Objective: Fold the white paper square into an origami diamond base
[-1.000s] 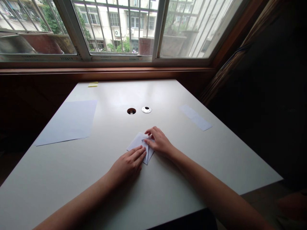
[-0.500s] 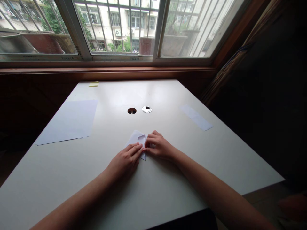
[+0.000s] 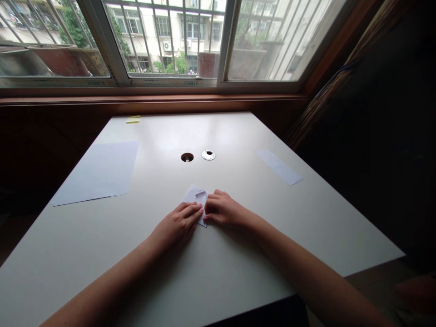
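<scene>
A small folded piece of white paper (image 3: 196, 196) lies on the white table (image 3: 218, 268), near the middle. My left hand (image 3: 177, 225) rests flat on the paper's near left part, fingers stretched out together and pressing it down. My right hand (image 3: 223, 211) sits at the paper's right edge with its fingers curled in, pressing on the fold. Both hands hide most of the paper; only its far corner and a near tip show.
A stack of white sheets (image 3: 97, 172) lies at the left. A narrow paper strip (image 3: 279, 166) lies at the right. A round cable hole (image 3: 187, 157) and its white cap (image 3: 208, 155) sit beyond the hands. A yellow note (image 3: 132, 120) is near the window.
My right hand has folded the paper's right part over to the left and curled into a press. The visible paper has become narrower. My left hand shifted slightly left.
</scene>
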Demonstrator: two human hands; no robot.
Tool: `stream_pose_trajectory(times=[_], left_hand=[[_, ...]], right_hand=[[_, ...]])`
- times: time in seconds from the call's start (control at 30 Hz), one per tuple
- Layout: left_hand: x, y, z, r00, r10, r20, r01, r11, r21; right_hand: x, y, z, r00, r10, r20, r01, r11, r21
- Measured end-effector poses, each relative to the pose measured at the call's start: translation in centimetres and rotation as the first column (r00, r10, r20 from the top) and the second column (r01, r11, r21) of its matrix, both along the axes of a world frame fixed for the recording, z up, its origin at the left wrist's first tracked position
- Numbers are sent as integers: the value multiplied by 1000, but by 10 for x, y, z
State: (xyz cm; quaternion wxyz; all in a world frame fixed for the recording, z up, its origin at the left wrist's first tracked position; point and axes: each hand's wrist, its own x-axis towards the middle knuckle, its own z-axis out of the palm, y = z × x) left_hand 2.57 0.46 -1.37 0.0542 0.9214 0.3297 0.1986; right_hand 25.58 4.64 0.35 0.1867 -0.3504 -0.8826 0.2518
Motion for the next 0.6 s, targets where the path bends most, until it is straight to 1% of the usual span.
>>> stream_pose_trajectory(times=[0.13, 0.3, 0.6], left_hand=[[-1, 0, -1, 1000, 0, 16, 0, 1000, -1], [-1, 1, -4, 999, -1, 39, 1, 1000, 2], [-2, 2, -5, 1000, 4, 13, -4, 1000, -9]], right_hand=[[2, 0, 2, 1000, 16, -12, -16, 1000, -4], [5, 1, 3, 998, 64, -23, -65, 997, -51], [2, -2, 2, 1000, 14, 7, -13, 997, -76]])
